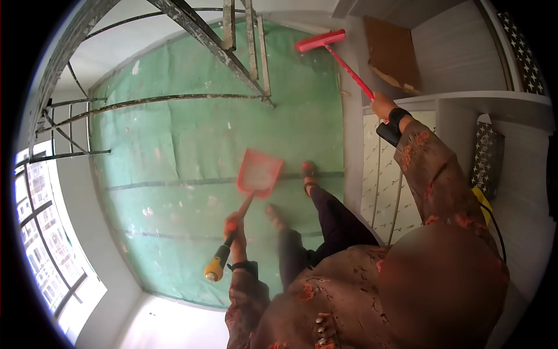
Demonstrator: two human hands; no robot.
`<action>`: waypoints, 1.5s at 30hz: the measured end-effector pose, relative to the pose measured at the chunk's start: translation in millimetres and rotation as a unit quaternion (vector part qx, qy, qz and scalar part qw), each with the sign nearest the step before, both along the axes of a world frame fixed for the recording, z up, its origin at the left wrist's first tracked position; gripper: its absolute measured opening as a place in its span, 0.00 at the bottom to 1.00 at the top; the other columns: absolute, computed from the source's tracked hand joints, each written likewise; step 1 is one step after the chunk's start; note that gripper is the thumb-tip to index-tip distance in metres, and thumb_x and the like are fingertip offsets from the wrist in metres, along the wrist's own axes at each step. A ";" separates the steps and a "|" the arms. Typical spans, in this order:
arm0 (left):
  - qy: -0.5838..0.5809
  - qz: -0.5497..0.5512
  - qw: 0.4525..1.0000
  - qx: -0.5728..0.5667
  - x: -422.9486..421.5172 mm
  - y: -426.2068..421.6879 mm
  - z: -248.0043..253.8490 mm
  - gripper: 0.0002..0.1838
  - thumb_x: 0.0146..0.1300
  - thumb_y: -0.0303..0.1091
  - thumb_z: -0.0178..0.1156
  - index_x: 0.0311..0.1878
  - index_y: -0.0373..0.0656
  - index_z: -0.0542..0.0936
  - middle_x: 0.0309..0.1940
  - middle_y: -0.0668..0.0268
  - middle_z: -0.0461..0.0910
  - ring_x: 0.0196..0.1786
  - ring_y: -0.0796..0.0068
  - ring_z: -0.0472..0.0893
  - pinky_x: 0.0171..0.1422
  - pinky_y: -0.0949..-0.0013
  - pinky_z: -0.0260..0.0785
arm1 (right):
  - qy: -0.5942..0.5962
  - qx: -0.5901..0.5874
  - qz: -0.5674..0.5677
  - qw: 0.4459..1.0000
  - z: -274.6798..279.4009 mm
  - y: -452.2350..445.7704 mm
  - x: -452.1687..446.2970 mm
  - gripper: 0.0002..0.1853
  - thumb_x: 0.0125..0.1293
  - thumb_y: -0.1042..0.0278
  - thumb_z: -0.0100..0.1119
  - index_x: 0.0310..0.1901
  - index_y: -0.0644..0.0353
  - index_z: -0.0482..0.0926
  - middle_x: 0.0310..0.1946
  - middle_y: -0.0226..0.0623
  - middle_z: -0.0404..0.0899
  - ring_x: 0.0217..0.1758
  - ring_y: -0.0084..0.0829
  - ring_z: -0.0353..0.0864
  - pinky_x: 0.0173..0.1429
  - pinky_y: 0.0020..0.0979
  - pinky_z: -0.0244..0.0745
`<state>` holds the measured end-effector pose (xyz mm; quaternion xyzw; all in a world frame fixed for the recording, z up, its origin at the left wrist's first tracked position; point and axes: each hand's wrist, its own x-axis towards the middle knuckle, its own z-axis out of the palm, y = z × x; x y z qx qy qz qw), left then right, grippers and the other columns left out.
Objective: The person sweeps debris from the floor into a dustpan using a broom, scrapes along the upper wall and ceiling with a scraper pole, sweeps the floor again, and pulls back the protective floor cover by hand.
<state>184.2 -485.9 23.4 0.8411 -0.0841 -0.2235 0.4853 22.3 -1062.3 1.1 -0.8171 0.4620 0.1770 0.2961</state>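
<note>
One red dustpan extends just ahead of the left hand, over the green floor sheet; whether it touches the sheet cannot be told. The left hand is closed around its handle. One black-and-yellow grip projects behind the same hand, in line with the handle — whether it belongs to the dustpan cannot be told. The right hand is closed around the shaft of one red T-headed tool, whose head lies ahead and to the left of that hand. Two dark wristbands are worn, one on the left wrist and one on the right. Two feet stand between the hands, to the right of the dustpan. One paint-spattered metal frame rises ahead of the left hand; one barred window lies to that hand's left. Near the right hand are one brown cardboard piece, ahead, and two star-patterned dark items — one farther right, one right and behind.
</note>
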 end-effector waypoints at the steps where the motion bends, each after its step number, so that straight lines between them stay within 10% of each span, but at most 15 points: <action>1: 0.002 -0.005 1.000 0.002 -0.1 -1.9 2.5 0.12 0.53 0.20 0.59 0.42 0.38 0.76 0.43 0.60 0.77 0.48 0.69 0.75 0.58 0.66 0.65 | 0.027 0.001 -0.013 1.000 1.8 1.7 -1.7 0.10 0.61 0.67 0.47 0.34 0.65 0.74 0.24 0.52 0.77 0.25 0.46 0.79 0.28 0.42 0.71; 6: -0.010 -0.009 1.000 -0.012 2.0 3.1 -0.3 0.12 0.54 0.20 0.59 0.43 0.38 0.75 0.43 0.60 0.77 0.48 0.69 0.75 0.59 0.66 0.64 | -0.041 0.008 0.122 0.992 23.0 2.9 -76.7 0.13 0.60 0.71 0.46 0.47 0.61 0.69 0.23 0.45 0.74 0.20 0.40 0.75 0.24 0.39 0.70; 8: 0.000 -0.011 1.000 -0.002 3.2 2.0 0.4 0.12 0.54 0.20 0.59 0.43 0.38 0.75 0.43 0.60 0.77 0.48 0.70 0.75 0.59 0.66 0.64 | 0.036 0.118 -0.032 0.992 116.1 45.8 -62.2 0.18 0.61 0.69 0.48 0.54 0.59 0.67 0.17 0.35 0.69 0.11 0.28 0.67 0.14 0.31 0.64; 10: 0.011 -0.001 1.000 -0.017 2.1 1.3 -1.1 0.12 0.54 0.20 0.59 0.43 0.38 0.75 0.43 0.60 0.77 0.49 0.70 0.75 0.59 0.66 0.64 | 0.069 0.151 -0.097 0.981 147.5 62.8 -57.9 0.14 0.60 0.69 0.48 0.48 0.61 0.69 0.23 0.44 0.74 0.19 0.35 0.75 0.23 0.37 0.71; 29: -0.034 -0.030 0.999 0.008 7.7 -5.2 -1.2 0.10 0.55 0.19 0.57 0.41 0.40 0.75 0.41 0.63 0.76 0.47 0.71 0.74 0.55 0.67 0.66 | -0.022 0.111 0.011 0.994 -45.2 52.9 53.7 0.09 0.59 0.69 0.46 0.35 0.65 0.73 0.21 0.51 0.77 0.23 0.46 0.79 0.28 0.41 0.74; 39: -0.005 -0.038 0.999 0.026 6.7 4.4 -1.5 0.11 0.56 0.24 0.60 0.43 0.38 0.75 0.42 0.60 0.77 0.48 0.69 0.75 0.57 0.67 0.65 | 0.116 0.256 -0.073 0.957 134.1 147.0 -72.0 0.09 0.62 0.67 0.43 0.41 0.60 0.68 0.22 0.49 0.73 0.24 0.47 0.75 0.29 0.42 0.69; 45: 0.001 -0.021 1.000 -0.003 7.8 12.3 -12.6 0.10 0.57 0.24 0.59 0.43 0.38 0.75 0.43 0.62 0.76 0.48 0.71 0.74 0.58 0.68 0.63 | -0.066 0.123 0.012 0.990 113.3 150.6 -85.7 0.10 0.63 0.68 0.42 0.42 0.60 0.69 0.21 0.46 0.73 0.18 0.40 0.74 0.24 0.39 0.69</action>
